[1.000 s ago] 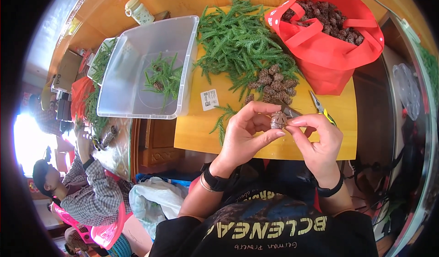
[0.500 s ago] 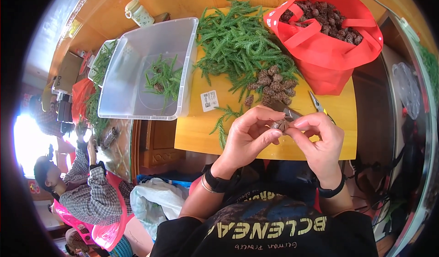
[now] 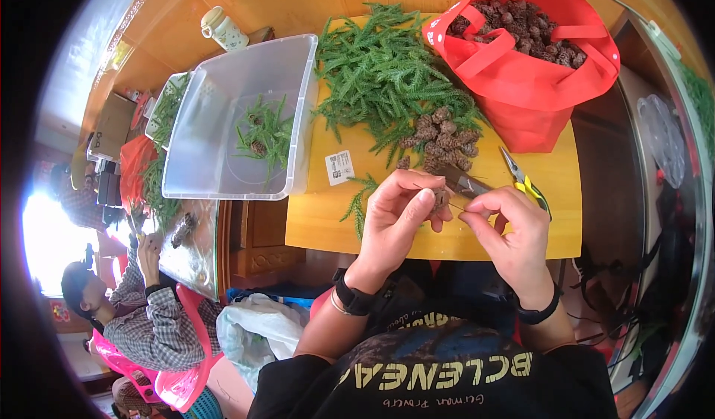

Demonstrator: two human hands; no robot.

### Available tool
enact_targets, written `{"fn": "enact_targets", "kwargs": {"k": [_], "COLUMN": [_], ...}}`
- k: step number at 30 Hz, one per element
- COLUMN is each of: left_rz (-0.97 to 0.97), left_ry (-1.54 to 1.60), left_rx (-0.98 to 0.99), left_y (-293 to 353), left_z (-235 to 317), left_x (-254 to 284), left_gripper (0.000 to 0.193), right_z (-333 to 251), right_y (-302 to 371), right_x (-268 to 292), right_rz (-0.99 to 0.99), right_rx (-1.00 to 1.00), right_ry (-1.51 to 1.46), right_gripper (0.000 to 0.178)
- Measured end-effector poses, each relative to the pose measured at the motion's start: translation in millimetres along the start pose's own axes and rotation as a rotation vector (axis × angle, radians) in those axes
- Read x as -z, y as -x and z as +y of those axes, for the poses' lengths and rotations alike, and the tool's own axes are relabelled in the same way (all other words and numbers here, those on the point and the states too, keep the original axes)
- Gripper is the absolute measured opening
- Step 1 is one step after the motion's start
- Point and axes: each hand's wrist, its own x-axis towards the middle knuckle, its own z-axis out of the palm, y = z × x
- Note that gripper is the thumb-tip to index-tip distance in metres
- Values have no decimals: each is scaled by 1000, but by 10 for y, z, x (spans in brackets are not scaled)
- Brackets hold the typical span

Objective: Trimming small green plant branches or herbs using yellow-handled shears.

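My left hand (image 3: 393,224) pinches a small brown pine cone (image 3: 440,198) between thumb and fingers above the table's near part. A thin wire (image 3: 456,208) runs out from the cone, and my right hand (image 3: 512,229) has its end pinched between thumb and forefinger. Just beyond my hands lie a dark flat strip (image 3: 465,183) and a heap of pine cones (image 3: 445,140). Pliers with yellow handles (image 3: 526,184) rest to the right. A green sprig (image 3: 357,209) lies left of my left hand, partly hidden by it.
Green artificial branches (image 3: 387,72) cover the yellow table's (image 3: 320,225) far side. A red bag (image 3: 527,121) full of pine cones stands far right. At left is a clear plastic bin (image 3: 223,195) holding a sprig with cones. A white label (image 3: 339,167) lies nearby. Another person (image 3: 160,318) works farther left.
My right hand has drawn slightly away from the cone, and the wire now shows between the two hands. My left hand has shifted a little left with the cone.
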Motion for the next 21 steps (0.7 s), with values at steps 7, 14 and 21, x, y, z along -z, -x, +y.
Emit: {"fn": "enact_targets", "kwargs": {"k": [7,14,21], "left_rz": [-64,-83,-59], "left_ry": [11,157,172], "left_rx": [56,90,103], "left_y": [8,19,36], "left_z": [26,31,7], "left_x": [-48,-15,-28], "left_gripper": [17,15,14], "right_z": [5,-10,69], "right_y": [-13,7,25], "right_x": [-9,-16,-5], "right_rz": [56,14,11], "right_rx": [54,60,52], "right_ry": [15,-51,-96], "right_gripper": [13,13,14]}}
